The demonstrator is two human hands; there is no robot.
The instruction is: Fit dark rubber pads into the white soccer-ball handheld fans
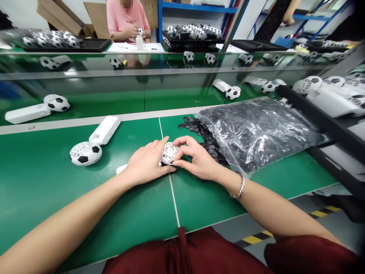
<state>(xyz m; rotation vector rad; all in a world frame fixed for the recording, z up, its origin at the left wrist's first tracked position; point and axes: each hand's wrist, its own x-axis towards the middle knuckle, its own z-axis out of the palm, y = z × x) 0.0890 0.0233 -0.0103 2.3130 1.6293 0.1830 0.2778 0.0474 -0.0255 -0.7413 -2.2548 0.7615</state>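
My left hand (148, 161) is wrapped over a white handheld piece with a soccer-ball head (170, 152), and a bit of its white handle (121, 168) shows past the wrist side. White lattice covers the upper face of the ball. The thumb and fingers of my right hand (194, 156) are closed at the ball's right edge; anything small between them is hidden. Just beyond that hand lies a spill of small black patches (209, 140), coming out of a clear plastic bag (262, 131) full of them. A second soccer-ball piece (86, 153) rests on the green table to the left.
Behind the table runs a green conveyor belt (114, 93) carrying several soccer-ball pieces. At right, black trays (322, 114) hold more white pieces. A person in a pink shirt (128, 21) sits across, holding a ball. Stacked trays (194, 38) stand near a blue shelf.
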